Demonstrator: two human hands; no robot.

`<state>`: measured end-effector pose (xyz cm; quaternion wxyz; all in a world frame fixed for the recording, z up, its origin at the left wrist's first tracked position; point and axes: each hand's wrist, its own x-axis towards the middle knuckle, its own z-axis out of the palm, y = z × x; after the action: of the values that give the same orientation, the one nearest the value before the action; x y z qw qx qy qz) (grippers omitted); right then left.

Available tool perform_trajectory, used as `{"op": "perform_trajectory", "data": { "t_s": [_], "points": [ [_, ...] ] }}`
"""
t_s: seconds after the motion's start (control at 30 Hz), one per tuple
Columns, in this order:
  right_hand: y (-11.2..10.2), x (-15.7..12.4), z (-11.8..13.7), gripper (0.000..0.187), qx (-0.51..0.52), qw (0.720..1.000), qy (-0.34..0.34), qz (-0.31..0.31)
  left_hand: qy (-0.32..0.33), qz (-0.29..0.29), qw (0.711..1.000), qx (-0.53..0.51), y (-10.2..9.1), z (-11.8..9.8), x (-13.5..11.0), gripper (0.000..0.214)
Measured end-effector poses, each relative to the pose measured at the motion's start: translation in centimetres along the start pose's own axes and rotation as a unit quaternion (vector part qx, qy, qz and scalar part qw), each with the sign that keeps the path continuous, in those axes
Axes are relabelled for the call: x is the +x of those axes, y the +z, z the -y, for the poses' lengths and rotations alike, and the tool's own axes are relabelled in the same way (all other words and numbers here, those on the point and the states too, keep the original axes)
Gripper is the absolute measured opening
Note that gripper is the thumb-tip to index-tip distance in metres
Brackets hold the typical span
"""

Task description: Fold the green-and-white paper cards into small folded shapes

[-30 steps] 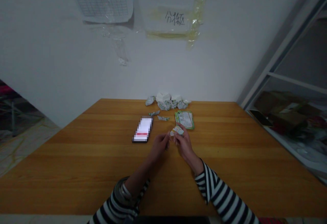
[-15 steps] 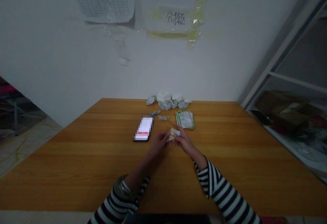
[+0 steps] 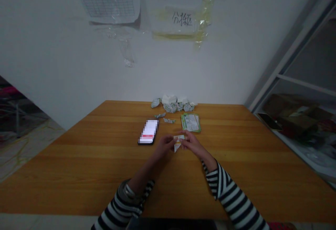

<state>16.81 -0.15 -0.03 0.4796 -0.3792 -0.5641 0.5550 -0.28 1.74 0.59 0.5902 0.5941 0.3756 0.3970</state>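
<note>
Both hands meet over the middle of the wooden table (image 3: 78,167). My left hand (image 3: 163,146) and my right hand (image 3: 192,144) pinch a small folded piece of printed paper (image 3: 178,141) between them, its lower corner pointing down to the table. Both sleeves are black-and-white striped. Just beyond the hands lies a flat green printed packet (image 3: 190,122).
A phone (image 3: 148,131) with a lit screen lies left of the hands. Several small folded paper pieces (image 3: 172,104) are heaped at the table's far edge by the wall, with two loose ones (image 3: 165,117) nearer. A metal shelf (image 3: 296,118) stands at the right.
The right hand has come down and turned, and the folded paper now sits lower between both hands with a corner pointing down. The view has shifted slightly.
</note>
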Motion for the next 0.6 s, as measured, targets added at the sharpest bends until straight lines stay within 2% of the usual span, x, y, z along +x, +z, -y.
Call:
{"op": "perform_trajectory", "data": {
  "t_s": [0.17, 0.4, 0.6],
  "points": [
    [-0.3, 0.3, -0.2, 0.029, 0.060, 0.998, 0.008, -0.018, -0.007, -0.044, 0.999, -0.010, -0.4, -0.4, -0.1, 0.042],
    [-1.0, 0.4, -0.2, 0.021, 0.072, 0.994, 0.001, -0.081, -0.054, 0.063, 0.989, -0.123, -1.0, -1.3, -0.5, 0.048],
    [-0.9, 0.2, 0.4, 0.015, 0.068, 0.996, -0.007, -0.050, -0.086, 0.043, 0.986, -0.136, -1.3, -1.1, -0.6, 0.044]
  ]
}}
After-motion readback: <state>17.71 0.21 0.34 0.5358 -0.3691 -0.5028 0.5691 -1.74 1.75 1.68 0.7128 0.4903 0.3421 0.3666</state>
